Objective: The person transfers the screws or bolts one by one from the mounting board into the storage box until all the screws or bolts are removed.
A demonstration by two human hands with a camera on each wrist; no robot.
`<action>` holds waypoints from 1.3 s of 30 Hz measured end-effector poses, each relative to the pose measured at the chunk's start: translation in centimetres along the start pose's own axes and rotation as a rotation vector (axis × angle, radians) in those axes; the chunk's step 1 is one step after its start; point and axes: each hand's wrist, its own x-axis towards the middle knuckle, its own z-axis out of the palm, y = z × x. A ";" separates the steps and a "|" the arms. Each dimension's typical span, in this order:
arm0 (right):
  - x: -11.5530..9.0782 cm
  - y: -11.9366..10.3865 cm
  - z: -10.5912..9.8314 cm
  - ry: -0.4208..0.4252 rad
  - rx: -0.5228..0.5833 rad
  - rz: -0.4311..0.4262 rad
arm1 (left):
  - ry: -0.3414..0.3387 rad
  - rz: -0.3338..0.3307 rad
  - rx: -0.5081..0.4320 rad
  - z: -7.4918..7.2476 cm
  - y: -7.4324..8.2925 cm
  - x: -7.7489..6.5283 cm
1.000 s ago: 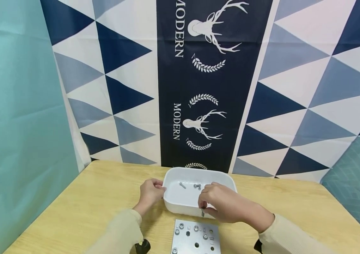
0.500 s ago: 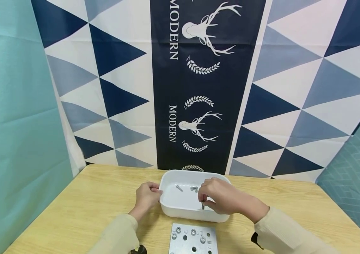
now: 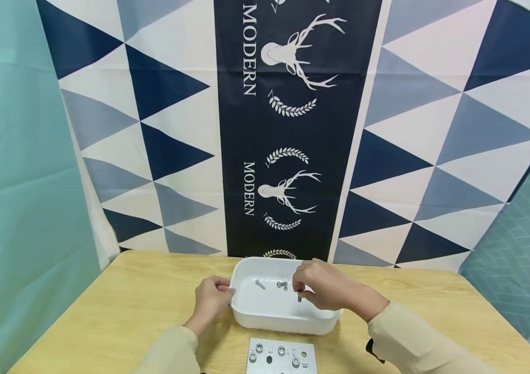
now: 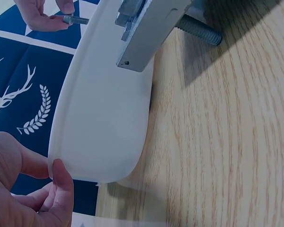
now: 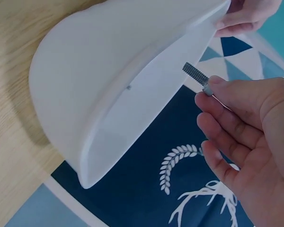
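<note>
A white plastic bin (image 3: pixel 288 323) stands on the table. My left hand (image 3: pixel 211 298) pinches its left rim, the thumb and fingers at the edge in the left wrist view. Above the bin's right part, my right hand (image 3: pixel 323 284) pinches a small metal bolt (image 5: pixel 196 73) by its head, thread pointing away from the fingertips. Inside the bin lie a loose bolt (image 3: pixel 260 284) and a little cluster of bolts (image 3: pixel 282 284). A silver metal plate (image 3: pixel 309 358) with holes and several bolt heads lies just in front, its near part cut off by the frame.
The light wooden table (image 3: pixel 152 311) extends to both sides. Behind the bin hangs a patterned cloth (image 3: pixel 246 130) with triangles and deer heads. A teal cloth (image 3: pixel 17 182) borders the left side. In the left wrist view, a threaded shank (image 4: pixel 201 30) sticks out under the plate.
The head view has tilted up and shifted a little. My right hand has risen slightly from the bin's front rim, still pinching the bolt. My left hand stays on the rim.
</note>
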 end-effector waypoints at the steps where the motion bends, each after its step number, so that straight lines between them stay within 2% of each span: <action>1: 0.0 0.2 0.2 0.002 -0.003 0.003 | 0.000 -0.002 0.000 0.0 -0.1 0.0; 8: 0.5 1.4 1.0 -0.014 0.004 0.037 | 0.009 -0.002 0.002 0.0 -0.4 -0.2; 15: 1.6 2.4 1.4 -0.059 0.068 0.085 | 0.009 0.010 0.013 -0.1 -0.6 -0.3; 25: 2.9 3.5 2.2 -0.119 0.083 0.155 | 0.011 0.021 0.021 -0.1 -0.4 -0.2; 39: 2.4 4.8 2.6 -0.179 0.081 0.248 | 0.016 0.024 0.019 0.0 -0.2 0.0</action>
